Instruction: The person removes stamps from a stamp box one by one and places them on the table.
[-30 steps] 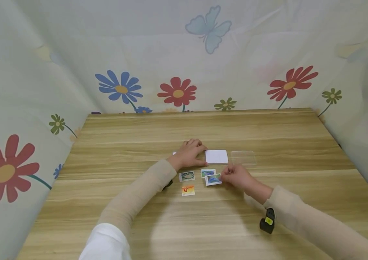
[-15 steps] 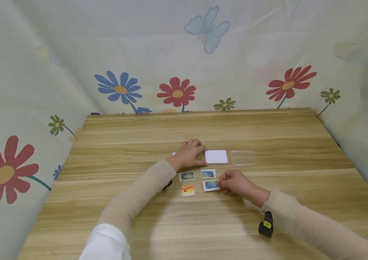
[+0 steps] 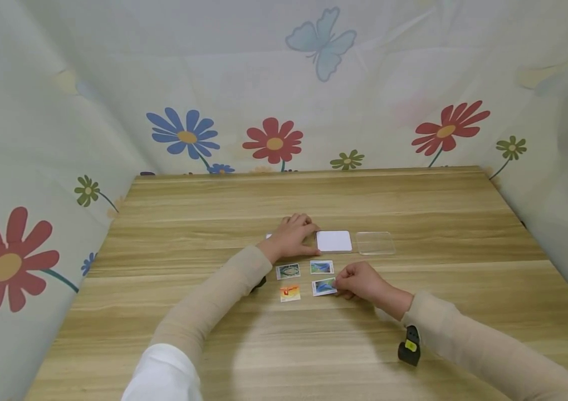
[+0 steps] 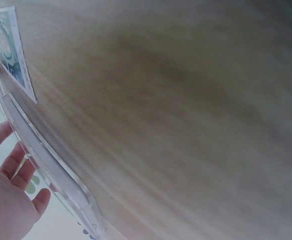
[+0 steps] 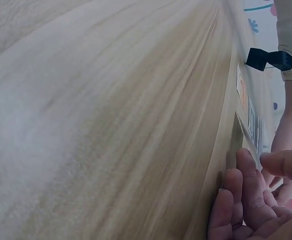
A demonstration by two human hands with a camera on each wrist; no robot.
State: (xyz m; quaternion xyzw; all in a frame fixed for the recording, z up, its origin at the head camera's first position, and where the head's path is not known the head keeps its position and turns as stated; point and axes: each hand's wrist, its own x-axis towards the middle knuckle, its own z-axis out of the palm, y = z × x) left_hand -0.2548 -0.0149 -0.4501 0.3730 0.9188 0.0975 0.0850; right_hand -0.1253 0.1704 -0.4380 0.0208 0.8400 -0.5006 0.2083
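Observation:
My right hand (image 3: 361, 279) pinches the right edge of a blue-green postage stamp (image 3: 323, 287) between thumb and fingertips, low over the wooden table. In the right wrist view that stamp (image 5: 246, 134) shows as a thin tilted sheet. Behind it lies a similar blue stamp (image 3: 321, 267); to the left are a dark green stamp (image 3: 288, 271) and an orange one (image 3: 290, 293). My left hand (image 3: 292, 236) arches over a clear flat case (image 4: 53, 167), fingers spread and loosely bent. Its thumb and index fingertips rest at the left corners of a white card block (image 3: 334, 241).
A clear plastic lid (image 3: 376, 243) lies right of the white card block. The wooden table (image 3: 309, 197) ends at a flower-printed curtain (image 3: 374, 111) at the back and sides. A black wrist mount (image 3: 410, 348) hangs under my right sleeve.
My right hand has drawn the blue-green stamp toward me and slightly left, off the similar blue stamp it overlapped. My left hand has stayed in place.

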